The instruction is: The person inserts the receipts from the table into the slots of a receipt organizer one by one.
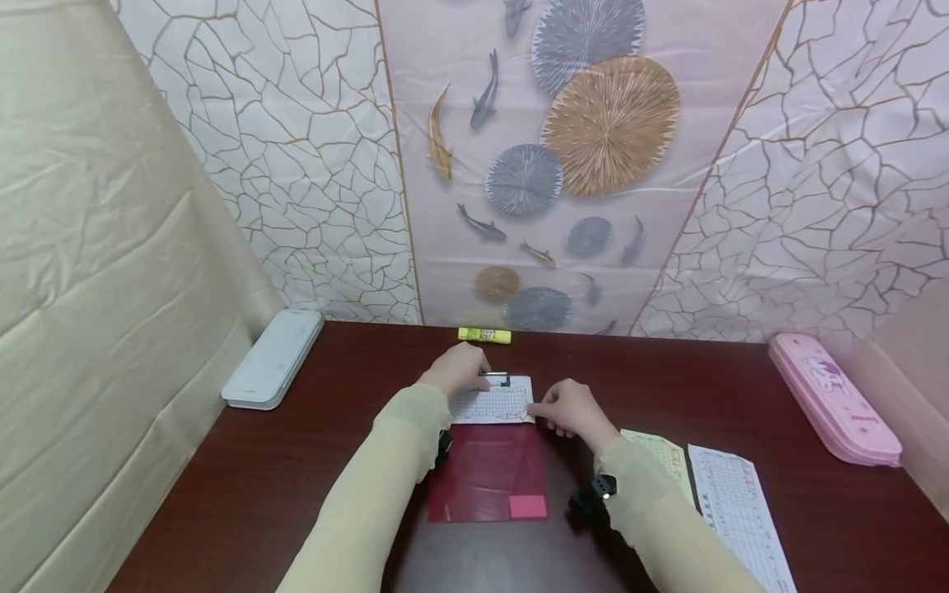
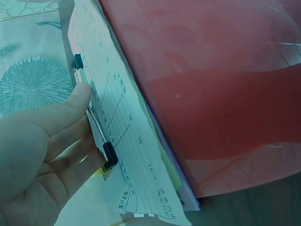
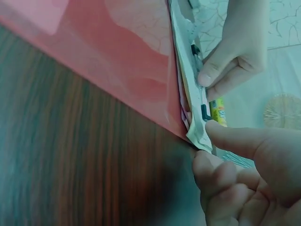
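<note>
A translucent red folder (image 1: pixel 485 469) lies on the table, a pink label (image 1: pixel 528 506) at its near right corner. Across its far end sits a small stack of printed form slips (image 1: pixel 495 403), the white top one ruled in a grid. A metal clip with black ends (image 2: pixel 110 156) runs along the slips' far edge. My left hand (image 1: pixel 460 369) holds this clip, thumb on the metal bar and fingers bent behind it. With thumb and forefinger, my right hand (image 1: pixel 567 409) pinches the right near corner of the slips, close to the folder's edge in the right wrist view.
Behind the folder lies a yellow glue stick (image 1: pixel 484 335). A white case (image 1: pixel 273 360) is at the back left, a pink pencil case (image 1: pixel 834 399) at the right. Near my right forearm lie a yellowish form sheet (image 1: pixel 662 455) and a white one (image 1: pixel 741 515). Patterned cloth hangs behind the table.
</note>
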`<state>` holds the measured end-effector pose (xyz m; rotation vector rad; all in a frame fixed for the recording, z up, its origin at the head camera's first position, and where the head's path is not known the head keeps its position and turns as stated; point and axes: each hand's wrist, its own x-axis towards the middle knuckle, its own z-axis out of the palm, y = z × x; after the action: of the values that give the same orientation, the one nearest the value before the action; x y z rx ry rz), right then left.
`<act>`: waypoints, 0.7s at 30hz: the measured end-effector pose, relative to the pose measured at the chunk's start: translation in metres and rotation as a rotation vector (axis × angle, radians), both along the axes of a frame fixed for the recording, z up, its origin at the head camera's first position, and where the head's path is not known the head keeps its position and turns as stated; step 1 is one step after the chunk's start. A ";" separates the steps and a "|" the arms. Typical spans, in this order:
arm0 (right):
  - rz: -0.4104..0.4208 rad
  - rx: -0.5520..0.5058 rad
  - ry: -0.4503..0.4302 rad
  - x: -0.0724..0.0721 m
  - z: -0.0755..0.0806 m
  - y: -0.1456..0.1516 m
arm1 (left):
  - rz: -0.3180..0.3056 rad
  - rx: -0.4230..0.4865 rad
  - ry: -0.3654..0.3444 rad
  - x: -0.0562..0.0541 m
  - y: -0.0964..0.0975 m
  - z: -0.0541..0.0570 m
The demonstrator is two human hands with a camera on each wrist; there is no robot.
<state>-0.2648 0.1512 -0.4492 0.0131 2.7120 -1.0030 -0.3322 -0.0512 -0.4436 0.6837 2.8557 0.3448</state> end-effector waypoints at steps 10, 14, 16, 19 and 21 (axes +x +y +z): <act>0.066 0.027 0.076 0.015 0.009 0.039 | 0.009 0.039 -0.033 -0.003 0.000 -0.001; 0.121 0.102 0.177 0.022 0.011 0.063 | -0.001 0.035 -0.035 -0.003 0.000 -0.001; 0.142 0.137 0.216 0.027 0.012 0.074 | -0.003 0.031 -0.032 -0.003 -0.001 -0.001; 0.173 0.154 0.250 0.033 0.013 0.090 | -0.005 0.019 -0.021 -0.004 -0.001 0.000; 0.180 0.161 0.266 0.038 0.014 0.100 | -0.003 0.020 -0.019 -0.004 -0.001 0.000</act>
<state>-0.2264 0.2510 -0.4356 -0.3526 2.9598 -0.7818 -0.3363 -0.0526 -0.4437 0.6849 2.8370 0.3773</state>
